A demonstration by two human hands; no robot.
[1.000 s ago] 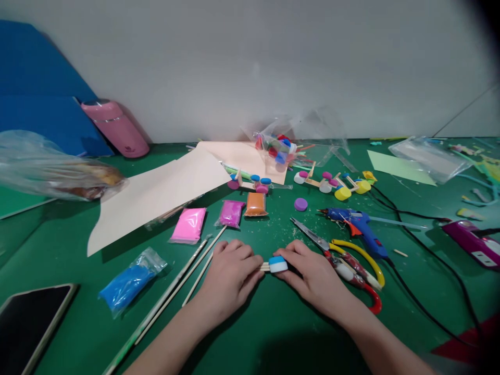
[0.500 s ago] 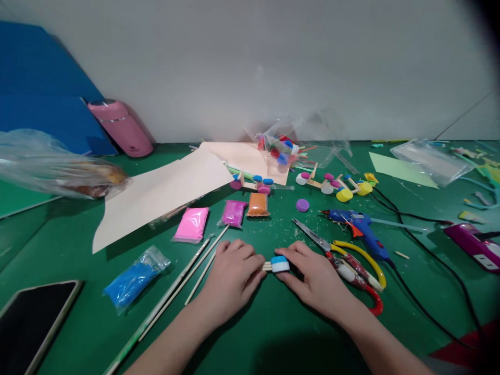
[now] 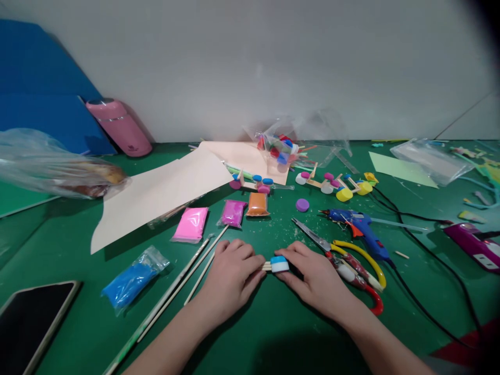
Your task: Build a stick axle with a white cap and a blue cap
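Observation:
My left hand [image 3: 238,271] is closed around a few thin wooden sticks [image 3: 266,266], whose ends poke out to the right between thumb and forefinger. Those ends meet a pair of bottle caps [image 3: 279,264], one blue and one white, pinched by my right hand [image 3: 310,271] between thumb and fingers. Whether the sticks are fixed to the caps I cannot tell. A purple bottle cap [image 3: 302,205] lies on the green table beyond my hands. Small models made of sticks and coloured caps [image 3: 332,183] stand farther back.
Scissors [image 3: 336,250] and a blue glue gun [image 3: 359,226] with its cable lie to the right. Left are loose sticks [image 3: 167,307], packets of blue [image 3: 135,278] and pink clay [image 3: 190,224], a phone [image 3: 33,323], paper [image 3: 164,192] and a pink flask [image 3: 119,127].
Both hands keep their grip and position on the sticks and bottle caps. Only a very slight shift of the camera view shows.

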